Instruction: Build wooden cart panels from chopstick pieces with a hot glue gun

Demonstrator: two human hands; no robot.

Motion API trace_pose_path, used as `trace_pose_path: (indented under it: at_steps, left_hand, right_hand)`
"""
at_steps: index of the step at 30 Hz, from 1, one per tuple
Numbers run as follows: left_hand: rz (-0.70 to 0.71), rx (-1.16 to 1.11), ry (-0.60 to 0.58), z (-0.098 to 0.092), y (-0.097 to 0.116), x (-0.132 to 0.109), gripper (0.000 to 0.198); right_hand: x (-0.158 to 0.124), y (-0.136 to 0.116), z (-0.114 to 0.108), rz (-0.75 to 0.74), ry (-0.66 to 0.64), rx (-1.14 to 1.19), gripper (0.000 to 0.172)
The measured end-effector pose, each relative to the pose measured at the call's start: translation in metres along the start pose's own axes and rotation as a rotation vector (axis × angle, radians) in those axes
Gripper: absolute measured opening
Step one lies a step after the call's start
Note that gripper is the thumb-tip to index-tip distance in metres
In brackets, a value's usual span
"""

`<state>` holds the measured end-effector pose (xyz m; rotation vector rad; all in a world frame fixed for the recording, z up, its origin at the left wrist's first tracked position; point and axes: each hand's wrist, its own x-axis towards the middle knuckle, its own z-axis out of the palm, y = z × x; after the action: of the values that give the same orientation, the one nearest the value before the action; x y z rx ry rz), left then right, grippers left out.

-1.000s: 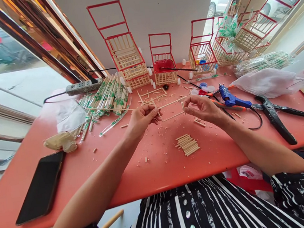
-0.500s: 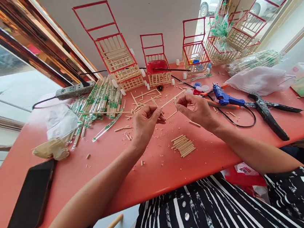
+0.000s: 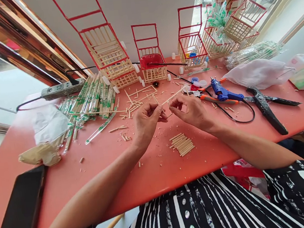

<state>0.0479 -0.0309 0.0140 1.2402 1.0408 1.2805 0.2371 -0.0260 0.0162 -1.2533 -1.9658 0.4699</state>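
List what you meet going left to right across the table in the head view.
Phone, wrapped chopsticks, left hand, right hand (both pinch a thin stick), blue glue gun, black shears.

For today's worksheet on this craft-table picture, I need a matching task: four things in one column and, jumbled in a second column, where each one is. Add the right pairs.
Things
1. blue hot-glue gun
2. flat black phone
3. pile of short cut wooden sticks
4. long thin wooden stick

Places
A. near the front left corner of the red table
B. held at the fingertips of the left hand and right hand
C. right of the hands, next to the black-handled shears
D. on the table, nearer the person than the hands

Pairs: 1-C, 2-A, 3-D, 4-B
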Motion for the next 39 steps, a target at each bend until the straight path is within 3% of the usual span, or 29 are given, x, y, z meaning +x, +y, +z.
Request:
trace_pose_path:
  at_steps: [10, 39]
  left_hand:
    - [-0.022, 0.018, 0.006, 0.0012, -0.0008, -0.0010, 0.027]
    - [0.021, 0.067, 0.007, 0.0030, 0.0050, -0.0067, 0.022]
  right_hand:
    - [0.0002, -0.0029, 0.0028, -0.017, 0.004, -0.072, 0.011]
    - [0.0021, -0.0007, 0.0013, -0.020, -0.028, -0.080, 0.015]
